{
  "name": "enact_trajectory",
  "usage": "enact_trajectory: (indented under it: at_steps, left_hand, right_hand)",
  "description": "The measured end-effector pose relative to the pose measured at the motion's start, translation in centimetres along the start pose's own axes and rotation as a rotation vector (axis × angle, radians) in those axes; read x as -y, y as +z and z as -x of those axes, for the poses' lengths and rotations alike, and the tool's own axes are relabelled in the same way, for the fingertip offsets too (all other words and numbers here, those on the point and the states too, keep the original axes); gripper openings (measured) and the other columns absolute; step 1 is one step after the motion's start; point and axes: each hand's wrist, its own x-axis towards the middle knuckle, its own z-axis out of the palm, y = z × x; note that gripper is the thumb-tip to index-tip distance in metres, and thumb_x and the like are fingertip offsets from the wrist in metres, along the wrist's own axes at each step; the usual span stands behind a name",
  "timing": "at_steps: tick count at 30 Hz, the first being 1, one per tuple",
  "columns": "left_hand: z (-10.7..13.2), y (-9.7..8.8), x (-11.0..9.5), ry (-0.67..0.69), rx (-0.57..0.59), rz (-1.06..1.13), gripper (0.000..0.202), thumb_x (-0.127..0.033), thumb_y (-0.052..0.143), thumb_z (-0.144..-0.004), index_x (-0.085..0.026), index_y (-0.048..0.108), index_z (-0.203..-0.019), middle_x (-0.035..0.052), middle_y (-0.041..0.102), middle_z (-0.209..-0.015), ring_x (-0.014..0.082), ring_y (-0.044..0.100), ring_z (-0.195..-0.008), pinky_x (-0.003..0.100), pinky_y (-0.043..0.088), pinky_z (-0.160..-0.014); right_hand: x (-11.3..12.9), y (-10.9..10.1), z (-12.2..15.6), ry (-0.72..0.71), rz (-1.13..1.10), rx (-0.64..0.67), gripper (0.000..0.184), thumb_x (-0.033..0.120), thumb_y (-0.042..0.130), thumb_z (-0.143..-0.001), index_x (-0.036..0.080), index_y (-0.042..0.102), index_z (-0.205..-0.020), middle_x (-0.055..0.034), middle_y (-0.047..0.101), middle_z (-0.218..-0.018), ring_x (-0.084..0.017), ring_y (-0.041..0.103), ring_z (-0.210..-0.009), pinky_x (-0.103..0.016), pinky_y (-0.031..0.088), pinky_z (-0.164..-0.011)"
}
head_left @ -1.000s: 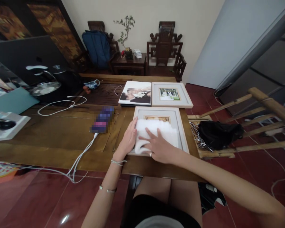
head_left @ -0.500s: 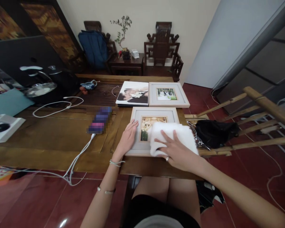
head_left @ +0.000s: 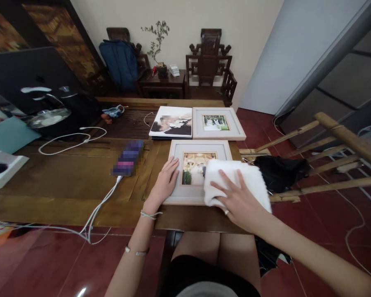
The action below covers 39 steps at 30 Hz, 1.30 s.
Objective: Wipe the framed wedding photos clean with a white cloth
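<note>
A pale framed photo [head_left: 191,150] lies flat near the front edge of the wooden table [head_left: 64,177]. My left hand [head_left: 164,182] rests flat on the frame's left border, fingers together and stretched out. My right hand [head_left: 239,200] presses a folded white cloth [head_left: 252,177] down over the frame's right side, fingers spread on top of it. The cloth hangs past the frame's right edge. The photo in the middle of the frame shows.
Behind lie a second framed photo [head_left: 218,123] and a photo print [head_left: 172,122]. A phone [head_left: 128,156] with a white cable [head_left: 102,206] sits to the left. A black bag [head_left: 281,173] rests on a bamboo rack [head_left: 327,165] at right. Pots, a box and chairs stand farther back.
My right hand has slid the white cloth from the frame's middle to its right side, uncovering the photo. My left hand stays on the left border.
</note>
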Motion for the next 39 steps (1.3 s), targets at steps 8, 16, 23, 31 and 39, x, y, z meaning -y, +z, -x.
enact_trajectory:
  at_steps: [8,16,23,31,39]
  left_hand:
    - [-0.1,-0.3,-0.4,0.031,0.076,-0.052,0.042,-0.03,0.038,-0.095,-0.01,0.052,-0.129,0.0155,0.049,-0.14,0.0238,0.029,-0.14,0.046,0.03,-0.114]
    - [-0.1,-0.1,0.1,0.044,0.074,-0.048,0.039,-0.03,0.04,-0.095,-0.012,0.055,-0.127,0.0144,0.051,-0.138,0.024,0.028,-0.14,0.047,0.03,-0.113]
    - [-0.2,-0.3,-0.3,0.048,0.057,-0.016,0.038,-0.03,0.041,-0.095,-0.013,0.055,-0.126,0.0146,0.052,-0.138,0.0245,0.03,-0.14,0.05,0.031,-0.112]
    - [0.0,0.1,0.4,0.069,-0.006,0.052,0.038,-0.018,0.038,-0.093,-0.015,0.054,-0.127,0.0129,0.054,-0.136,0.0234,0.033,-0.138,0.052,0.032,-0.112]
    - [0.1,0.5,0.3,0.036,-0.052,0.044,0.044,-0.006,0.033,-0.088,-0.012,0.055,-0.126,0.0136,0.055,-0.135,0.0219,0.035,-0.137,0.049,0.033,-0.113]
  right_hand:
    - [-4.4,-0.1,-0.3,0.12,0.116,-0.046,0.022,0.027,0.055,-0.085,0.026,0.072,-0.099,-0.0008,0.053,-0.136,-0.037,0.023,-0.138,-0.071,0.01,-0.107]
    - [-9.5,1.3,-8.5,0.204,0.205,-0.133,0.032,0.02,0.048,-0.088,0.013,0.066,-0.114,-0.0122,0.043,-0.144,-0.041,0.022,-0.137,-0.069,0.017,-0.105]
    - [-4.9,1.7,-16.6,-0.046,0.137,-0.189,0.033,0.02,0.05,-0.087,0.015,0.062,-0.118,-0.01,0.037,-0.148,-0.035,0.018,-0.14,-0.062,0.015,-0.11]
    - [-6.6,1.5,-15.5,-0.025,0.14,-0.17,0.029,0.019,0.052,-0.087,0.014,0.066,-0.112,-0.0092,0.042,-0.145,-0.033,0.019,-0.14,-0.06,0.013,-0.112]
    - [-11.9,0.9,-6.4,0.113,0.115,-0.087,0.031,0.015,0.045,-0.09,0.015,0.065,-0.113,-0.0105,0.045,-0.143,-0.034,0.022,-0.139,-0.063,0.023,-0.107]
